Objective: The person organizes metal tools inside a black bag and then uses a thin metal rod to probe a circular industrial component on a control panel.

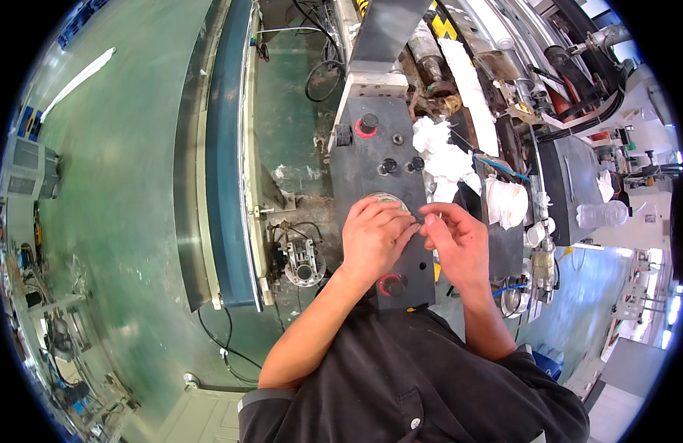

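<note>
My left hand (373, 240) lies palm-down on the dark grey control panel (371, 159), fingers curled together over a round greenish disc-like part (388, 198) whose top edge peeks out above my knuckles; can't tell if I'm really gripping it or just covering it. My right hand (457, 244) sits just beside it, thumb and forefinger pinched together at the tips, meeting my left fingertips; whatever is between them is too small to make out. On the panel above my hands: a black knob on a red ring (367, 123) and two smaller black knobs (388, 166). Another red-ringed button (391, 283) shows below my left wrist. Crumpled white rags (441, 151) lie right of the panel, clear plastic bottle (601, 214) far right. Blue conveyor belt (227, 155) runs along the left, green floor (127, 162) beyond.
</note>
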